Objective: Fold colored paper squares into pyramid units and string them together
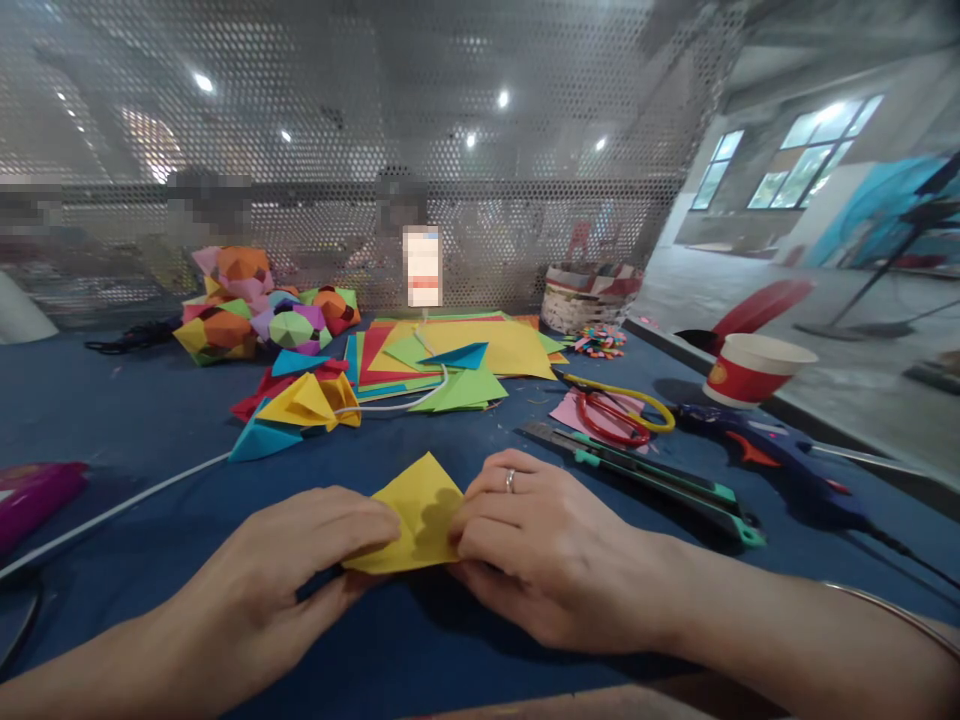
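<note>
A yellow sheet of paper [421, 515], folded into a triangle with its point away from me, lies low over the blue tabletop between my hands. My left hand [292, 570] grips its left corner, thumb below and fingers on top. At the right corner my right hand [536, 550], with a ring on one finger, is closed on the paper too; its fingertips are partly hidden. Beyond the hands lie folded yellow paper pieces [307, 402] and blue ones [262, 438]. A green-and-black utility knife [652, 475] rests right of my right hand.
Stacked coloured paper [517, 345] lies at the back middle, paper balls [225, 318] back left. Scissors [611, 420], a glue gun [780, 460] and a paper cup [757, 370] stand or lie at right. A white cable [142, 500] crosses the left side. A mesh screen [450, 120] closes the back.
</note>
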Available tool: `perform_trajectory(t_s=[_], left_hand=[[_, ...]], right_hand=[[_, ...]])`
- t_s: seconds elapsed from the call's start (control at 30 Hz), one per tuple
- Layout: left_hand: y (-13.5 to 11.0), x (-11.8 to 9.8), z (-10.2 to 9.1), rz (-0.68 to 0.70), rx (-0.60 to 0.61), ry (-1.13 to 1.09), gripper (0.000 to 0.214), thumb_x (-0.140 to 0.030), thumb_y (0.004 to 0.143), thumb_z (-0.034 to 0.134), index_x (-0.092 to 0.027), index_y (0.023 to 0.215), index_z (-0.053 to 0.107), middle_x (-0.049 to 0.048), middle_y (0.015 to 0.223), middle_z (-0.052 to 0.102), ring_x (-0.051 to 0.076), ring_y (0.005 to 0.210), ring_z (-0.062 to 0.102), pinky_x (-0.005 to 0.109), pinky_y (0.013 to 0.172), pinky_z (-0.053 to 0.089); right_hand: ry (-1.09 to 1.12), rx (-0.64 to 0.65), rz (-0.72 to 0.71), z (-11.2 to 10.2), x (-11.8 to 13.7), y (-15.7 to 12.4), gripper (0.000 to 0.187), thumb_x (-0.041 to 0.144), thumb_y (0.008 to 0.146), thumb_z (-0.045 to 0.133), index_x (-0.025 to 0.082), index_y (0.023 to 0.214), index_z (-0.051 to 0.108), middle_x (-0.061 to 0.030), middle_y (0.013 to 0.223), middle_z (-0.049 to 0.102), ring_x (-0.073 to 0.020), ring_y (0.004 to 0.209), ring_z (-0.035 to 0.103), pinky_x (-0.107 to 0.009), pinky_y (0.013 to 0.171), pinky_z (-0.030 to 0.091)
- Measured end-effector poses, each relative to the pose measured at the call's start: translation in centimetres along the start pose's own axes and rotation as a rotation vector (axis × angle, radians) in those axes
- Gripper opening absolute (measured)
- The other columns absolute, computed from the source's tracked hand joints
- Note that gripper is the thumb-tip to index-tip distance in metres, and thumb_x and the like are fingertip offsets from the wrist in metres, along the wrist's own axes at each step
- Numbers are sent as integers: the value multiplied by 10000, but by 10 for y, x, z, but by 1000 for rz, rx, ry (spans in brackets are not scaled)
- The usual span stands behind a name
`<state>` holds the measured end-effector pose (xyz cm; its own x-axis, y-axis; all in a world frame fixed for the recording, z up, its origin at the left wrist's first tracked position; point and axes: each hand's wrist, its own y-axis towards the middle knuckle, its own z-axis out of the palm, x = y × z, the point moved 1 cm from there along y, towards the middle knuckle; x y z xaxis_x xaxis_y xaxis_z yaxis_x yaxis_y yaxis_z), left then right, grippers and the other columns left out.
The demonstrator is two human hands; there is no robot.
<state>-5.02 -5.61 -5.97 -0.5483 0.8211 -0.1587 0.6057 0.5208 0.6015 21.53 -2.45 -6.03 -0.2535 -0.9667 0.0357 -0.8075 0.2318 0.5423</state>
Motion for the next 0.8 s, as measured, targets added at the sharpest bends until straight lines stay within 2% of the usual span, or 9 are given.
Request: perform_trajectory(t_s=[0.07,0.13,0.23,0.3,0.37,0.47,0.6,0.73,0.8], left_hand=[[6,1,-2,-89,20,-107,235,-134,1035,576,-294,1066,747,-84,934,834,64,834,800,84,814,572],[12,1,-3,-240,47,-180,187,-236,1037,620,-286,946,776,-89,814,802,78,706,768,107,691,557],[17,2,0,-510,149,-236,314,-428,999,605,-252,798,771,-36,714,753,147,643,708,208,597,507],[18,4,4,-679,233,-270,366,-528,946,583,-240,826,773,-13,698,723,170,625,639,248,569,445],[19,8,10,-790,263,-293,382,-570,891,599,-230,931,769,-26,658,655,160,581,543,251,540,382],[20,12,17,-828,237,-294,415,-573,844,628,-222,1040,729,-70,601,530,142,533,440,244,519,336],[19,12,21,-822,209,-257,414,-553,861,606,-228,1091,720,-73,605,521,150,530,461,250,525,347],[17,8,20,-766,186,-216,374,-509,872,575,-239,1077,734,-72,583,517,158,526,494,256,533,365],[17,9,20,-779,198,-219,371,-512,854,572,-242,1056,728,-78,557,496,157,501,476,259,513,351]], right_hand=[[44,-49,62,-1,1,0,255,191,1080,569,176,863,702,-29,774,766,-171,745,690,-340,873,516],[90,-85,140,-2,1,-1,236,174,1059,587,170,861,715,-15,738,748,-153,683,666,-319,826,504],[89,-69,267,0,1,1,231,185,1050,615,160,852,731,-9,702,723,-147,643,627,-306,733,456],[51,-16,366,1,-1,3,265,231,1054,658,165,807,725,-7,676,705,-148,629,592,-302,678,402],[42,70,489,3,-3,6,296,275,1045,708,174,767,717,-3,655,692,-145,619,556,-297,657,358],[117,201,664,2,-2,12,340,351,1049,729,183,754,715,3,657,683,-142,633,533,-289,669,337],[231,254,769,-1,3,18,417,461,1054,709,186,742,681,14,660,669,-141,654,535,-292,700,340],[172,287,805,3,6,19,370,391,1046,714,191,740,656,6,708,681,-154,687,524,-312,752,345],[152,299,837,5,6,19,319,347,1058,691,199,777,673,3,737,691,-160,702,525,-315,764,344]])
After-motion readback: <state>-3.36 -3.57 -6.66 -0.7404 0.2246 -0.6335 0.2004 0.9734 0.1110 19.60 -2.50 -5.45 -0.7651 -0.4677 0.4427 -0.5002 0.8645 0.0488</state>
